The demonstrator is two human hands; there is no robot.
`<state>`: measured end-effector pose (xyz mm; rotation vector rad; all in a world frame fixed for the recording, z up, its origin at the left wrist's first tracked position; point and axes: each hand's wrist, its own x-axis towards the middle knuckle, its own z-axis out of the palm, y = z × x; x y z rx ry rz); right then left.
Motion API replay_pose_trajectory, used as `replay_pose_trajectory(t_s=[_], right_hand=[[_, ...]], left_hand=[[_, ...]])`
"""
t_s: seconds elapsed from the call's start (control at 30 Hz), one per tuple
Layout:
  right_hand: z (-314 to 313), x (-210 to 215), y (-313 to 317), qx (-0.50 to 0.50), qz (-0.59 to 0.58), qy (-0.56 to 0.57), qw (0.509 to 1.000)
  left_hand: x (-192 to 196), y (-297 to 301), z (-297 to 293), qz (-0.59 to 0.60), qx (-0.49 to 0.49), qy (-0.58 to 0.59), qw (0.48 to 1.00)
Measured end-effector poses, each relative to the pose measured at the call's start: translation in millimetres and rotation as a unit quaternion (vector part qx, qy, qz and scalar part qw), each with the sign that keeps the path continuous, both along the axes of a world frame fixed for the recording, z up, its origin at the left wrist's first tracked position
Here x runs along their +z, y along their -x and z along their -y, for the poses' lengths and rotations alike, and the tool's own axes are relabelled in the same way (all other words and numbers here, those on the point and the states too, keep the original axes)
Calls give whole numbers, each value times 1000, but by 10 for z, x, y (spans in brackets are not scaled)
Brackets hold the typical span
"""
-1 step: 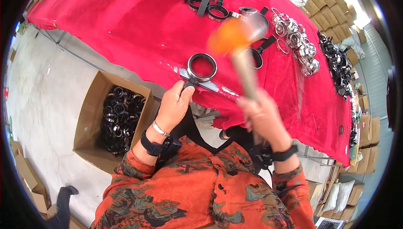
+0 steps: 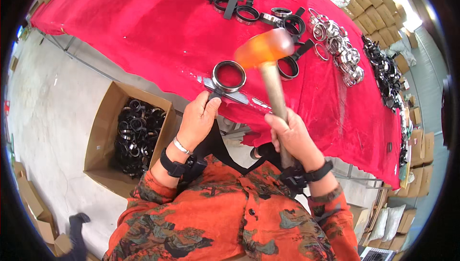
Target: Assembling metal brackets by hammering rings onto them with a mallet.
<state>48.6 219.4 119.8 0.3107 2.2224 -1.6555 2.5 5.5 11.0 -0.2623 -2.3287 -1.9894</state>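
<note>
Item, left hand (image 2: 197, 119): we are keeping its fingers closed around the dark stem of a black-and-silver ring piece (image 2: 228, 89), thumb uppermost. The ring is lying at the near edge of the red-covered table (image 2: 158, 36), over a greyish strip (image 2: 237, 97).

Item, right hand (image 2: 294, 136): we are gripping the wooden handle of an orange-headed mallet (image 2: 263, 49), fingers wrapped fully round it.

Change, against the frame just before: we are seeing the mallet slightly further left, its head and handle less smeared; the right hand is sitting a little lower and further left, while the ring piece is hardly shifting.

Bearing on the work: we are judging that the left hand is steadying the piece while the right is doing the moving. The mallet head is showing just beside the rim; we are unable to tell its height above it.

Surroundings: we are listing loose silver rings (image 2: 349, 59) towards the right, and a carton (image 2: 101, 134) of similar pieces on the floor to the left.
</note>
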Motion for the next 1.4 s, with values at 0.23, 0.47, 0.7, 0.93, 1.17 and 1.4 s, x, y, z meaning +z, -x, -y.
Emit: replay_pose_trajectory(t_s=[0.23,0.47,0.7,0.93,1.17,1.4], right_hand=[[-150,272,-214,-42,-56,30,997],[-210,-351,-528,-71,-51,-97,991],[-181,-211,-592,-38,-219,-107,969],[-120,-55,-400,66,-117,-192,972],[148,-60,-199,122,-303,-295,898],[321,289,131,159,-260,-306,902]], left_hand=[[-9,-34,55,25,-5,25,999],[29,61,-18,6,-8,23,1000],[-23,14,30,10,8,14,1000],[27,62,12,17,-14,39,999],[-34,63,-5,2,8,16,1000],[-54,38,9,7,28,51,998]])
